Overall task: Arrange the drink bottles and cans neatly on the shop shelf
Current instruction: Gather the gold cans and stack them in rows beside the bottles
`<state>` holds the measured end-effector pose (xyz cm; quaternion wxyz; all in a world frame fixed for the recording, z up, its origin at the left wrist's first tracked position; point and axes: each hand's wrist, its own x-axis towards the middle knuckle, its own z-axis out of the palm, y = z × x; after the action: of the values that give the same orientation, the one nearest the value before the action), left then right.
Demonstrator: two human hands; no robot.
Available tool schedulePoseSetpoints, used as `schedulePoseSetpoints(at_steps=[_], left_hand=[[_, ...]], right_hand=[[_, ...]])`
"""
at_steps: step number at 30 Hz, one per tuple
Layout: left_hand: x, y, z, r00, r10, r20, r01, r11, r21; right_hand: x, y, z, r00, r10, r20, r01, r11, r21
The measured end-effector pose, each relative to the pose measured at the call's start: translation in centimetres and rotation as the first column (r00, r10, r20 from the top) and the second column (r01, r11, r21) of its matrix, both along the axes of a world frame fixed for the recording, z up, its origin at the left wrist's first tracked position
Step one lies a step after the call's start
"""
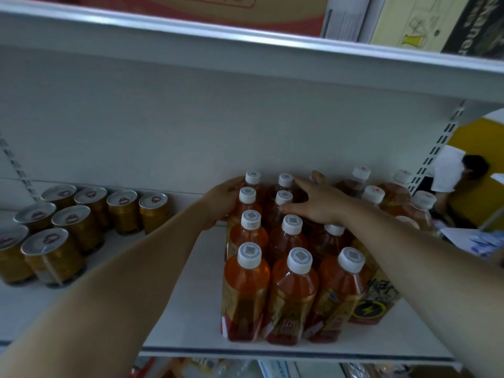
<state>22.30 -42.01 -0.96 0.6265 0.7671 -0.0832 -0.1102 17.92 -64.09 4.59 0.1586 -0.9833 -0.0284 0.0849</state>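
Several orange drink bottles (293, 293) with white caps stand in rows on the white shelf (191, 309). My left hand (221, 203) presses flat against the left side of the back bottles. My right hand (319, 203) lies spread over the tops of the back bottles, fingers straight, thumb toward the rear wall. My right forearm hides part of the right-hand row. Gold cans (68, 230) stand in rows at the shelf's left.
More white-capped bottles (381, 197) stand at the back right. An upper shelf (245, 36) with boxes hangs overhead. A person in a white shirt (452, 175) bends beyond the shelf's right upright. Bare shelf lies between cans and bottles.
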Motion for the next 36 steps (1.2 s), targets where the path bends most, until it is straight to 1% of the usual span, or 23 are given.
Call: schedulePoseSetpoints(at_steps=[3,5,8,11,13,15,19,24,26,28,29,31,32,33,35,36], left_hand=[[0.6,0.3,0.8,0.999,0.036,0.024,-0.036,0.999,-0.005],[1.1,0.2,1.9,0.997,0.026,0.075,-0.029,0.999,0.038],[2.0,0.0,3.3,0.988,-0.055,0.143,0.027,0.981,0.191],[2.6,-0.3,4.3,0.978,-0.153,0.145,0.091,0.927,0.364],[2.8,-0.6,4.8,0.972,-0.184,0.147,0.102,0.891,0.442],[2.9,-0.7,4.9,0.964,-0.197,0.177,0.094,0.88,0.466],[3.1,0.3,4.6,0.962,-0.169,0.214,0.059,0.894,0.444],[3.2,1.7,4.8,0.94,-0.187,0.285,-0.013,0.816,0.578],[3.1,1.5,4.6,0.941,-0.181,0.287,-0.011,0.829,0.559],[3.0,1.3,4.3,0.955,-0.12,0.271,-0.025,0.878,0.478],[2.9,1.3,4.1,0.966,-0.068,0.248,-0.038,0.917,0.397],[2.1,1.1,3.4,0.983,0.05,0.174,-0.083,0.979,0.185],[1.5,1.0,2.7,0.984,0.107,0.142,-0.124,0.986,0.114],[0.8,0.8,1.7,0.982,0.146,0.117,-0.157,0.984,0.086],[-0.5,0.3,-0.3,0.987,0.158,0.041,-0.159,0.987,0.025],[-1.0,0.1,-1.0,0.987,0.156,-0.027,-0.157,0.987,-0.034]], right_hand=[[0.0,0.0,0.0,1.0,0.008,0.006,-0.008,1.0,-0.002],[0.0,-0.2,0.0,1.0,0.013,0.012,-0.013,1.0,0.006],[0.3,-0.3,-0.3,0.999,0.025,0.034,-0.026,1.0,0.013],[0.5,-0.3,-0.4,0.999,0.027,0.033,-0.028,1.0,0.01],[0.6,-0.3,-0.4,0.999,0.025,0.034,-0.026,1.0,0.009],[0.6,-0.3,-0.4,0.999,0.023,0.035,-0.024,1.0,0.019],[0.4,-0.3,-0.3,0.999,0.021,0.035,-0.021,1.0,0.018],[0.5,-0.3,-0.4,0.999,0.019,0.037,-0.019,1.0,0.006],[0.5,-0.3,-0.3,0.999,0.022,0.037,-0.022,1.0,0.006],[0.4,-0.2,-0.2,0.999,0.019,0.027,-0.019,1.0,0.013],[0.3,-0.2,-0.2,1.0,0.018,0.024,-0.018,1.0,0.016],[0.4,-0.3,-0.4,0.999,0.016,0.032,-0.017,0.999,0.029],[0.5,-0.3,-0.5,0.999,0.011,0.037,-0.013,0.999,0.041],[0.5,-0.4,-0.6,0.999,0.001,0.037,-0.003,0.999,0.051],[0.6,-0.4,-0.7,0.999,-0.02,0.034,0.018,0.998,0.063],[0.5,-0.3,-0.7,0.999,-0.022,0.036,0.02,0.998,0.064]])
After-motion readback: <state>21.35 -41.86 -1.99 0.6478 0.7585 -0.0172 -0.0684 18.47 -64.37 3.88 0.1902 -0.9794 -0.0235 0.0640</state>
